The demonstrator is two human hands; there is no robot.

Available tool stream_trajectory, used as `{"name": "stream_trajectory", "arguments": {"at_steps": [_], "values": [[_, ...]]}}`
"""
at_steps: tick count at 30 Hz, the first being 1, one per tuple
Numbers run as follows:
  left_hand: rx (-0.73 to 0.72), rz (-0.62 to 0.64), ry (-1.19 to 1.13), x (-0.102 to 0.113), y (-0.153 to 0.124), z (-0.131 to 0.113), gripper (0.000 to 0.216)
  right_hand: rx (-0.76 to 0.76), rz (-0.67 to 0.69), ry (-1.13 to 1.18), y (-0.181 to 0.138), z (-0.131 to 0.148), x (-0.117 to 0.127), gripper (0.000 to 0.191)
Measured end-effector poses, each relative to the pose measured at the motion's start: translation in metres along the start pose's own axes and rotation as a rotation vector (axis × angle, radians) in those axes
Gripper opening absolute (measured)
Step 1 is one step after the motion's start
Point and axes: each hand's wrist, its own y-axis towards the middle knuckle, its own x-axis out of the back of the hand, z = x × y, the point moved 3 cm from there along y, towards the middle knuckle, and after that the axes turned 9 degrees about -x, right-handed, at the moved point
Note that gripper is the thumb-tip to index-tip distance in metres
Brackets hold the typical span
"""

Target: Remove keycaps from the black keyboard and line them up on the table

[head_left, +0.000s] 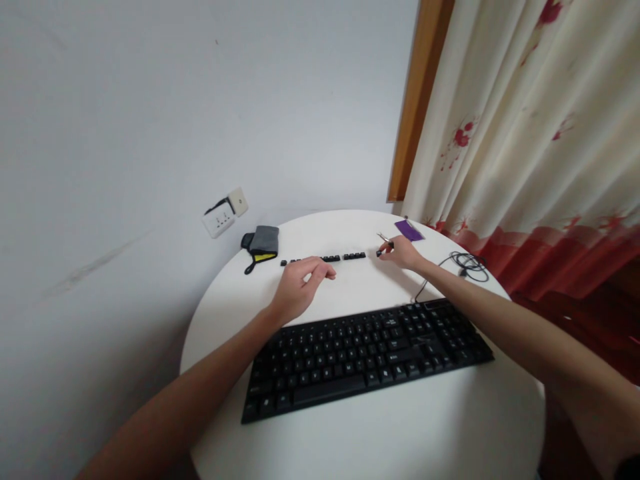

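Right hand (401, 254) at the far right of the table (400, 433), fingers pinched on a small black keycap (379, 253); a thin metal tool (385, 237) shows above it, grip hidden. Left hand (300, 288) rests loosely curled, holding nothing, fingertips by the row of loose keycaps (330, 258). Keycap legends unreadable. Keyboard (367, 353) near; its cable (467, 265) coils far right. Purple card (409, 230) and grey pouch (263, 243) at the far edge.

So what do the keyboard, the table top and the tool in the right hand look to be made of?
Keyboard: black plastic, matte, by its dull moulded keys. Table top: smooth white, faintly glossy, probably laminate or painted board. Tool at the right hand: thin and shiny, likely metal, though too small to be sure.
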Motion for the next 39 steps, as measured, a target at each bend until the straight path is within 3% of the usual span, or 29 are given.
{"name": "stream_trajectory", "arguments": {"at_steps": [9,39], "values": [[0.010,-0.002,0.032,0.004,-0.001,0.004,0.037,0.010,0.076,0.032,0.028,-0.011,-0.029,0.024],[0.017,0.025,0.065,0.001,-0.001,0.008,0.037,0.031,0.106,0.075,0.033,-0.013,-0.035,0.022]]}}
